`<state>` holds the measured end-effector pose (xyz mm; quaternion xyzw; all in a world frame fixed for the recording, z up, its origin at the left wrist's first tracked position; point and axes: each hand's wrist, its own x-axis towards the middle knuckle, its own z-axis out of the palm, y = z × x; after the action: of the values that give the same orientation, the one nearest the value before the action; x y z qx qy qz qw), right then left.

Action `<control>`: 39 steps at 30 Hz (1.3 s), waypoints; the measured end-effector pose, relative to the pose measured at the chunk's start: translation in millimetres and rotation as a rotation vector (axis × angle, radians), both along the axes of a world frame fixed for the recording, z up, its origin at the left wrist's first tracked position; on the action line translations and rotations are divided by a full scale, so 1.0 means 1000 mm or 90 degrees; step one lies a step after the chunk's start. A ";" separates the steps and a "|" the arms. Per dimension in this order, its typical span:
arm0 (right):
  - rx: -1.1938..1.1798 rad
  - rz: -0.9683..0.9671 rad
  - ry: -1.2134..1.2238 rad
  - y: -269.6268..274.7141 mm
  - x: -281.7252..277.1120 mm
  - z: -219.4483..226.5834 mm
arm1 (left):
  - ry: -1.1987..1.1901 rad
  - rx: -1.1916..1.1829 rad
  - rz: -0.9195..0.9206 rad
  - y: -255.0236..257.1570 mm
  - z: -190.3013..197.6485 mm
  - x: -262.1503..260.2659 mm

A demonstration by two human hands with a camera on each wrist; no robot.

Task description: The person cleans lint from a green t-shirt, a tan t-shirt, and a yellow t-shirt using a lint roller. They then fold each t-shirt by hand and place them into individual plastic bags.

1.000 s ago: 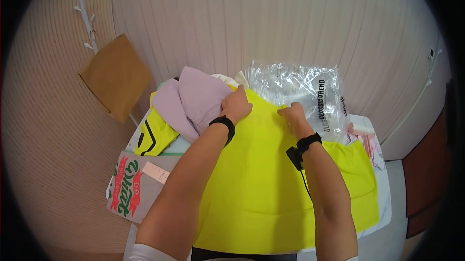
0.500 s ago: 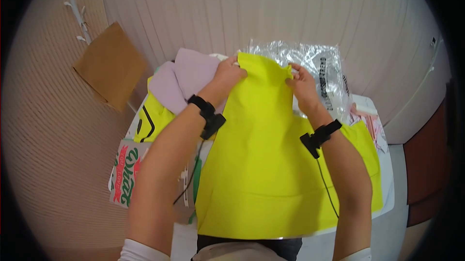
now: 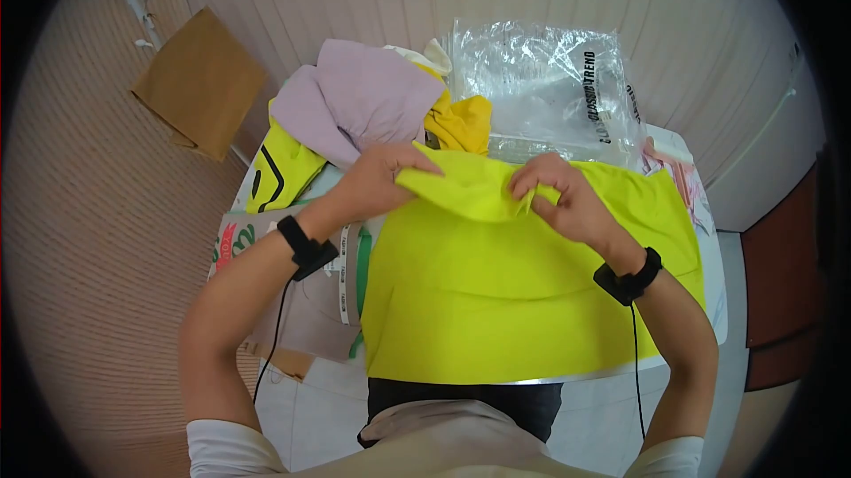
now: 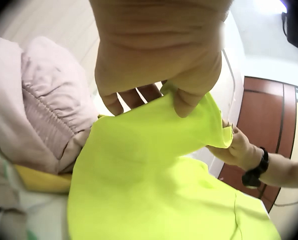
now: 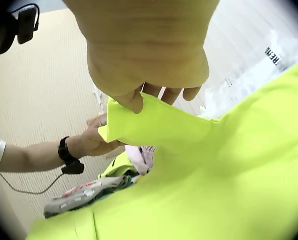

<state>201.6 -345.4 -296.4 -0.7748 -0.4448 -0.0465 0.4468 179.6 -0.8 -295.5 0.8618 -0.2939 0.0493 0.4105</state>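
A neon yellow garment [image 3: 532,301] lies spread over the table's front, its far edge lifted and folded back toward the person. My left hand [image 3: 381,178] pinches the left end of that edge between thumb and fingers. At the other end of the fold, my right hand [image 3: 567,199] pinches the fabric, fingers curled. In the left wrist view the left thumb presses on the garment [image 4: 139,160], with the other fingers partly behind it. The right wrist view shows the right thumb on the near side of the raised edge.
Behind lie a lilac garment [image 3: 372,92], a darker yellow cloth [image 3: 465,123] and a clear printed plastic bag [image 3: 541,79]. A grey printed garment [image 3: 306,301] sits at left beside a yellow piece with black lines [image 3: 284,172]. Brown paper [image 3: 199,83] hangs on a white stand.
Both hands have drawn the garment's far edge toward the person, folding it over. The darker yellow cloth behind has come into view. The head view has tilted down.
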 end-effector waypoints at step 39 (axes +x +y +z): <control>-0.198 -0.310 -0.381 0.010 0.045 -0.088 | -0.183 0.216 0.492 -0.025 -0.073 0.064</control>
<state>246.7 -335.6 -383.9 -0.8680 -0.3604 -0.3062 0.1511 243.2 -25.8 -368.4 0.9479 -0.0082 0.2697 0.1694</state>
